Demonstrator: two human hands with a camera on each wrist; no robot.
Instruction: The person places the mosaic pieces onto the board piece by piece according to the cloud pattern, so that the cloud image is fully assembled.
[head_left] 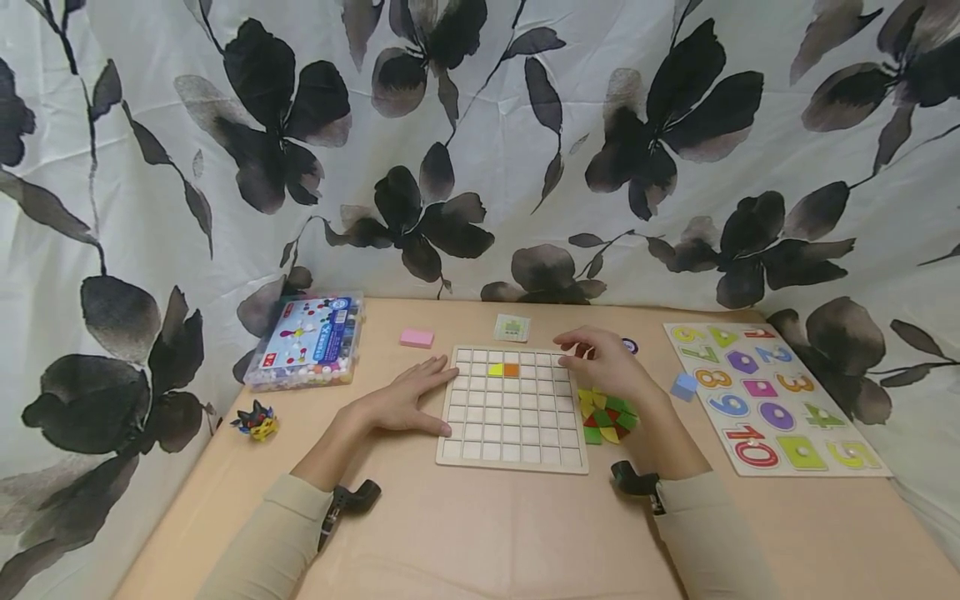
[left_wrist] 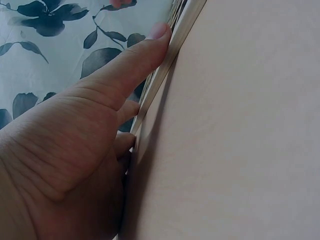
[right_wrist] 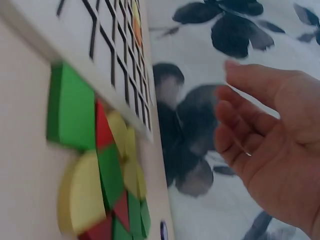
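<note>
A pale wooden grid board (head_left: 513, 433) lies at the middle of the tan table. One yellow tile (head_left: 496, 369) and one orange tile (head_left: 512, 369) sit side by side in its second row. My left hand (head_left: 408, 402) lies flat on the table, fingers straight, thumb and fingertips against the board's left edge (left_wrist: 172, 50). My right hand (head_left: 603, 360) hovers over the board's far right corner, fingers loosely bent and holding nothing (right_wrist: 270, 130). A heap of green, yellow and red pieces (head_left: 607, 417) lies just right of the board (right_wrist: 100, 35), below that hand.
A number puzzle board (head_left: 772, 400) lies at the right, a blue block (head_left: 684, 386) beside it. At the back are a pink block (head_left: 416, 337), a small card (head_left: 512, 327) and a clear plastic box (head_left: 307, 342). A small toy (head_left: 257, 419) sits near the left edge. Patterned cloth surrounds the table.
</note>
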